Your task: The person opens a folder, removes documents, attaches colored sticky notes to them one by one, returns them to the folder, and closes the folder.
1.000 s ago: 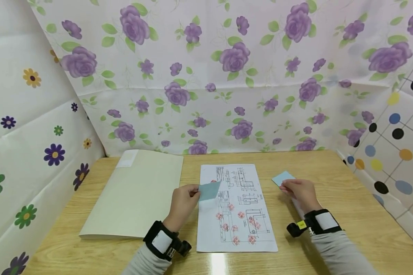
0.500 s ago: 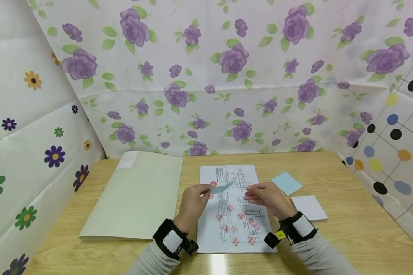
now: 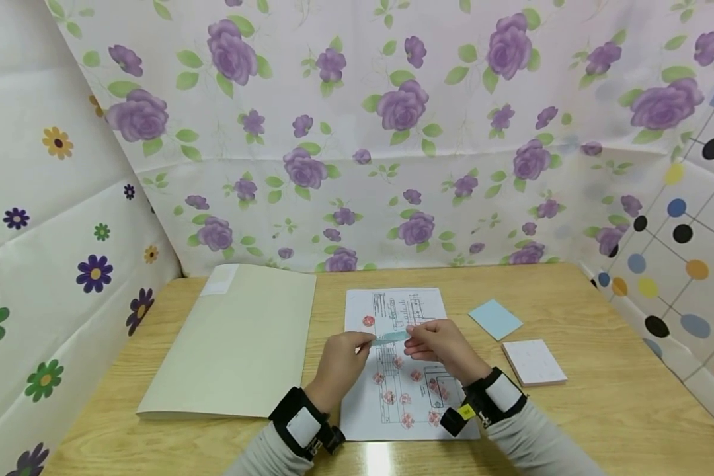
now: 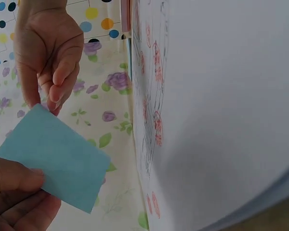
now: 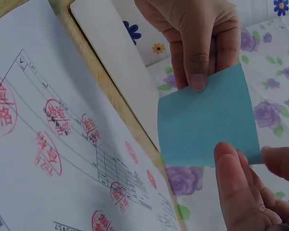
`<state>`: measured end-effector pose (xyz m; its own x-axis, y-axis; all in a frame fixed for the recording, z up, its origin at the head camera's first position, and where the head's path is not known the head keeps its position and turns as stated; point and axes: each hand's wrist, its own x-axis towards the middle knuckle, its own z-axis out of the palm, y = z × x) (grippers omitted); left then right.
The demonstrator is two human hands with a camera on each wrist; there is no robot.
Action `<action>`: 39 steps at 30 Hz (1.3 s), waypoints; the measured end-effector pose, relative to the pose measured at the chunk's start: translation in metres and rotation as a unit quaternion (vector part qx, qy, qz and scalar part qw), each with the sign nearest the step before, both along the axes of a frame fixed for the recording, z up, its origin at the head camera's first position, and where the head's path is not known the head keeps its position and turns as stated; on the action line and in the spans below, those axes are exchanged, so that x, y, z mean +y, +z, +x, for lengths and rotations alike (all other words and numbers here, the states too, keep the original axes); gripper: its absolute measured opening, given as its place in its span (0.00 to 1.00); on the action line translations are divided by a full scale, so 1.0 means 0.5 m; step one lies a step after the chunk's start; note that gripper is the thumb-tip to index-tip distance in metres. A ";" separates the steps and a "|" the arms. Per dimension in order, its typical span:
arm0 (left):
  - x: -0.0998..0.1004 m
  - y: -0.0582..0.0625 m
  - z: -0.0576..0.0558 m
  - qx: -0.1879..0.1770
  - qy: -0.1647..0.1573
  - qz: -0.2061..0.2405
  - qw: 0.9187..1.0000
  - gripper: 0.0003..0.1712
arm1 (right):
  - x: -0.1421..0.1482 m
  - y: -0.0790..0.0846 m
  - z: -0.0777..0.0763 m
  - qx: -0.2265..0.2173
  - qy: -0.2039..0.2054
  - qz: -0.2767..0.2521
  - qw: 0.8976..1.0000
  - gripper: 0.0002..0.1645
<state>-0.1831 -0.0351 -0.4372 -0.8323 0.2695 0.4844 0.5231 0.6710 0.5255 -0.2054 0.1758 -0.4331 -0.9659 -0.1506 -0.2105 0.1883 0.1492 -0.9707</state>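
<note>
Folder (image 3: 232, 350): big pale one, lying closed at the left of the counter (image 3: 625, 403); can't see what, if anything, is tucked inside. White sticker (image 3: 220, 279) in its far left corner.
Left hand (image 3: 338, 360): got the blue note (image 4: 62, 149) pinched by one edge, thumb on one face and fingers bent behind it. Left wrist cam shows that grip pretty clearly.
Right hand (image 3: 443, 349): fingers bent, thumb and fingertips right at a corner on the far end of the same note. Honestly can't tell if it's properly pinching or just touching.
Note: up in the air between the two hands, over the sheet (image 3: 365, 416) and clear of it. Seen nearly edge-on from the head cam, full face on in both wrist cams.
Sheet: flat on the counter right of the folder, a gap between them, technical drawings printed sideways plus a bunch of red stamps (image 3: 407, 420).
Other note (image 3: 495, 320): also blue, flat on the counter to the right of the sheet, turned like a diamond.
Pad (image 3: 534, 363): white, thick, just beside the other note, on the near side.
</note>
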 end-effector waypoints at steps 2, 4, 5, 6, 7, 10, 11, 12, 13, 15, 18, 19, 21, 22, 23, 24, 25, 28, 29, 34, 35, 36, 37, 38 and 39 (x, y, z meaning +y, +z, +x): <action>0.000 0.001 0.002 -0.017 -0.004 -0.001 1.000 0.08 | -0.001 -0.001 -0.001 -0.002 -0.003 0.005 1.000 0.20; 0.001 0.003 0.004 -0.035 -0.008 0.000 0.999 0.09 | 0.000 -0.003 -0.001 -0.004 -0.006 0.007 1.000 0.19; 0.000 0.003 0.006 -0.045 -0.010 0.002 0.999 0.10 | 0.000 -0.004 -0.001 -0.005 -0.007 0.006 1.000 0.19; 0.000 0.004 0.007 -0.053 -0.012 0.004 0.999 0.10 | 0.002 -0.005 -0.002 -0.007 -0.007 0.005 1.000 0.19; -0.001 0.005 0.008 -0.059 -0.013 0.007 0.998 0.11 | 0.003 -0.007 -0.002 -0.007 -0.006 0.004 1.000 0.19; -0.009 0.010 0.010 -0.074 -0.020 0.025 0.997 0.11 | 0.006 -0.016 -0.006 -0.007 -0.010 0.004 1.000 0.18; -0.013 0.013 0.010 -0.079 -0.022 0.036 0.996 0.11 | 0.006 -0.019 -0.008 -0.006 -0.012 0.005 1.000 0.18; -0.017 0.016 0.010 -0.081 -0.024 0.045 0.995 0.11 | 0.007 -0.022 -0.011 -0.004 -0.012 0.006 1.000 0.18; -0.023 0.018 0.009 -0.080 -0.026 0.055 0.995 0.11 | 0.007 -0.026 -0.014 -0.003 -0.015 0.007 1.000 0.18; -0.034 0.024 0.007 -0.080 -0.027 0.073 0.994 0.11 | 0.007 -0.030 -0.019 -0.001 -0.021 0.014 1.000 0.17; -0.047 0.033 0.002 -0.077 -0.015 0.081 0.994 0.11 | 0.003 -0.034 -0.029 -0.001 -0.017 0.038 0.999 0.16; -0.050 0.034 0.001 -0.076 -0.008 0.081 0.994 0.11 | 0.000 -0.034 -0.032 -0.001 -0.014 0.050 0.999 0.16; -0.056 0.037 -0.001 -0.077 0.008 0.082 0.994 0.10 | -0.007 -0.034 -0.037 0.002 0.002 0.082 0.997 0.16; -0.060 0.037 -0.003 -0.074 0.014 0.083 0.994 0.10 | -0.010 -0.035 -0.038 0.006 0.014 0.096 0.995 0.15; -0.062 0.036 -0.004 -0.069 0.020 0.084 0.994 0.10 | -0.014 -0.035 -0.040 0.009 0.025 0.109 0.994 0.15; -0.066 0.035 -0.006 -0.063 0.022 0.085 0.994 0.09 | -0.018 -0.035 -0.041 0.012 0.035 0.120 0.992 0.15; -0.068 0.034 -0.007 -0.058 0.024 0.086 0.994 0.09 | -0.022 -0.035 -0.041 0.015 0.044 0.129 0.991 0.14; -0.076 0.031 -0.012 -0.050 0.026 0.088 0.995 0.09 | -0.032 -0.035 -0.045 0.017 0.060 0.144 0.988 0.13; -0.079 0.030 -0.014 -0.051 0.026 0.086 0.995 0.09 | -0.035 -0.035 -0.047 0.017 0.064 0.148 0.987 0.13; -0.088 0.024 -0.027 -0.095 0.014 0.035 0.995 0.11 | -0.046 -0.041 -0.059 0.026 0.089 0.159 0.983 0.13; -0.088 0.022 -0.029 -0.109 0.009 0.017 0.994 0.11 | -0.048 -0.044 -0.062 0.029 0.094 0.161 0.982 0.13; -0.088 0.019 -0.031 -0.124 0.001 -0.001 0.992 0.12 | -0.049 -0.046 -0.065 0.032 0.099 0.165 0.981 0.13; -0.087 0.017 -0.033 -0.143 -0.005 -0.018 0.990 0.13 | -0.051 -0.050 -0.068 0.035 0.102 0.170 0.980 0.12; -0.085 0.014 -0.035 -0.157 -0.012 -0.033 0.987 0.15 | -0.053 -0.053 -0.071 0.039 0.105 0.177 0.978 0.12; -0.084 0.011 -0.036 -0.169 -0.019 -0.045 0.984 0.16 | -0.054 -0.056 -0.072 0.044 0.109 0.183 0.976 0.13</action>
